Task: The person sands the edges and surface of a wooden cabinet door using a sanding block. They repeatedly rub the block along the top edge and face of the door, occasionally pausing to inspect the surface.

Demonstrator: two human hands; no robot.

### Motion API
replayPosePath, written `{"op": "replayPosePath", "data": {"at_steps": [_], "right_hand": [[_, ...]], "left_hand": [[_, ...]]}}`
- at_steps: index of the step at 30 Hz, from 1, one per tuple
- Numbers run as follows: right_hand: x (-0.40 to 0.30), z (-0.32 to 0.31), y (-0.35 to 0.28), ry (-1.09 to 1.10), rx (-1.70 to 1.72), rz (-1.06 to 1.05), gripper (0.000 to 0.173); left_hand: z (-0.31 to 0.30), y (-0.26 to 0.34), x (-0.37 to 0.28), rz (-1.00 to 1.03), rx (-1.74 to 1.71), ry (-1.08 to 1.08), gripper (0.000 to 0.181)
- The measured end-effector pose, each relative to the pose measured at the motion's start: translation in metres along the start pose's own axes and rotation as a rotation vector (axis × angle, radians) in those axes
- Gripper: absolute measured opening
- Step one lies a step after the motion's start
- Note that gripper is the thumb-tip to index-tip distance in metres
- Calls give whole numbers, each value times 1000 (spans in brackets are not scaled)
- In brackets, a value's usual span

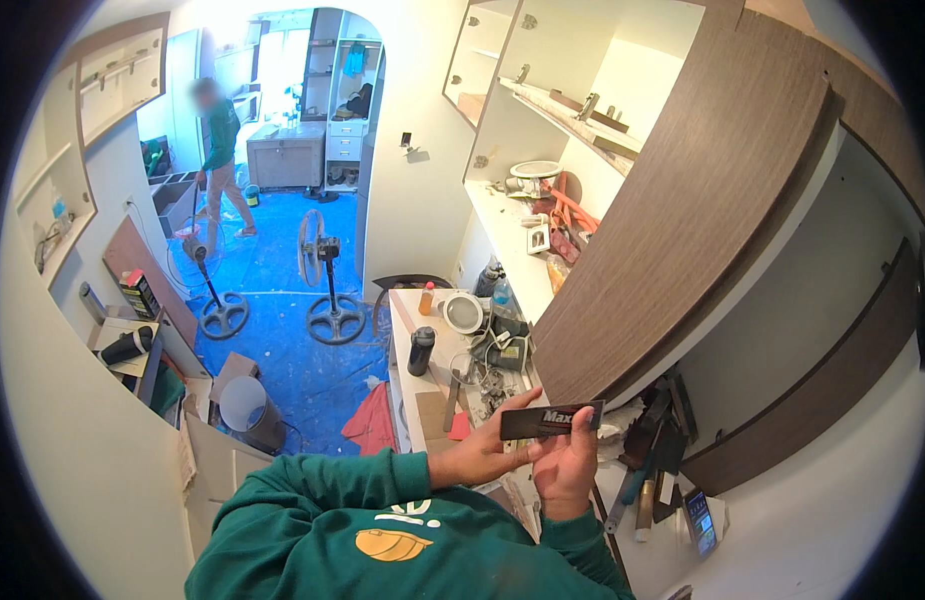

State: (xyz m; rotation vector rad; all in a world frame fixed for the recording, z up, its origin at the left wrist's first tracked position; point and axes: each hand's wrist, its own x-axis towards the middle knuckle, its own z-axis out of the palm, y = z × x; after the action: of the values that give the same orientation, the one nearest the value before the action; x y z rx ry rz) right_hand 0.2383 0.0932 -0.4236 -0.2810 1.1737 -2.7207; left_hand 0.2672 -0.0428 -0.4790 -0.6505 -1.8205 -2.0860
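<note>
I have a flat, dark rectangular piece [526, 424] with printed lettering in front of my chest; its material is hard to tell. My right hand [566, 469] grips its right end, with the thumb on the front face. Around its left end is my left hand [473, 452], partly hidden behind it. Just beyond the hands stretches a cluttered worktop [402, 330]. On it lie a metal strip [453, 401], a red scrap [459, 426] and a piece of cardboard [432, 420]. A black bottle [422, 351] stands farther back, near a round white light fixture [463, 313].
A large wood-grain panel [680, 187] slants close on my right, with hand tools [646, 487] and a phone [700, 521] below. Two pedestal fans [329, 247] stand on blue floor sheeting [282, 307]. A person [222, 142] is in the far room. A bin [248, 412] stands left.
</note>
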Motion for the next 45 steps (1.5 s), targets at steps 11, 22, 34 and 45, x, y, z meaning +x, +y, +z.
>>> {"op": "replayPosePath", "data": {"at_steps": [11, 22, 34, 45], "right_hand": [[-1, 3, 14, -117, -124, 20, 49], [25, -5, -35, -106, -851, -328, 35], [145, 142, -243, 437, -1184, -1228, 88], [186, 152, -219, 574, -1449, -1327, 93]], "left_hand": [[8, 13, 12, 69, 109, 135, 45], [-58, 37, 72, -109, -177, 452, 27], [-112, 120, 252, 422, -196, 244, 23], [-124, 256, 467, 854, -113, 57, 28]]}}
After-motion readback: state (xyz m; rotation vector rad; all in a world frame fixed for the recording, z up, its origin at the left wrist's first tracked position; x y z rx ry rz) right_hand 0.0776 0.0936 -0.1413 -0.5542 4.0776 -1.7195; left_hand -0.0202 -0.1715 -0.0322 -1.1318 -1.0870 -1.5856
